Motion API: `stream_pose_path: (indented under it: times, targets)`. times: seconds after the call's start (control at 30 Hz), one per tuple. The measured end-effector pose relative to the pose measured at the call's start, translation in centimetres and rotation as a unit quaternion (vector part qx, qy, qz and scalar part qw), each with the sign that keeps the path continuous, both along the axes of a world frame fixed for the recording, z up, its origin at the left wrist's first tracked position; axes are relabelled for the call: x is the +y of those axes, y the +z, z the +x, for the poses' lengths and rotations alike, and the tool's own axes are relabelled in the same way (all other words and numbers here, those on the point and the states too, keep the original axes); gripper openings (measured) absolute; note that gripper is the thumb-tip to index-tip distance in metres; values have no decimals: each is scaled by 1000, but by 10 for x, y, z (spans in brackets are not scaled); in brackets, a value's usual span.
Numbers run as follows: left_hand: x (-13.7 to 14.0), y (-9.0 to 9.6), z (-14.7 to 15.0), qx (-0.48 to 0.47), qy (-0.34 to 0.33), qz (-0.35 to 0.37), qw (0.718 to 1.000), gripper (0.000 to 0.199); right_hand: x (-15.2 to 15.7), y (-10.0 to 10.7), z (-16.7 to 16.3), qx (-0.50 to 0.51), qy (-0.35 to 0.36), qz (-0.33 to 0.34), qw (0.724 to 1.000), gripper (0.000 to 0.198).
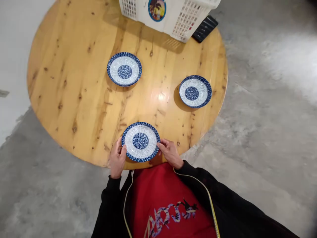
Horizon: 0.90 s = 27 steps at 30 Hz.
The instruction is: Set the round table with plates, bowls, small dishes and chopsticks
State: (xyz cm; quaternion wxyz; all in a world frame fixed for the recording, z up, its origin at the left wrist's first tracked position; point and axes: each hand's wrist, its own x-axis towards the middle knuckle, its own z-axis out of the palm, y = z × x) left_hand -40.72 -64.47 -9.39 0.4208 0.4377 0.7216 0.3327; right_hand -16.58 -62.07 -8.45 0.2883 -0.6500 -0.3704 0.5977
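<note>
A blue-and-white patterned plate is at the near edge of the round wooden table, held by its rim from both sides. My left hand grips the left rim, thumb on top and fingers at the side. On the opposite side my right hand pinches the right rim, with some fingertips hidden beneath it. Two more plates with the same dark blue border and blue centre lie apart on the table: one plate farther back at the left, another plate toward the right edge.
The round wooden table has a curved edge close to my body. At its far side stands a white plastic basket with slotted walls and a round sticker. A black object with small markings lies beside the basket. Grey concrete floor surrounds the table.
</note>
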Motion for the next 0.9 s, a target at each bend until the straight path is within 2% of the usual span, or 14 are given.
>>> stream_pose_path:
  times: [0.1,0.23,0.4,0.6,0.77,0.9]
  targets:
    - [-25,2,8,-37,37,-19,998,48,-19,-1,5,1,16,11,1000,31]
    - [-50,10,26,-55,46,-16,997,40,-31,-2,19,4,53,21,998,30]
    - [-70,15,54,-21,100,4,995,37,-42,-5,37,24,69,39,997,29]
    - [-89,10,77,-10,105,20,994,33,-64,-13,55,29,58,22,998,32]
    - [-92,1,76,-29,93,35,995,32,-79,-19,57,18,39,7,999,32]
    - [-71,-8,56,-35,49,61,996,32,-76,-24,40,18,1,32,999,34]
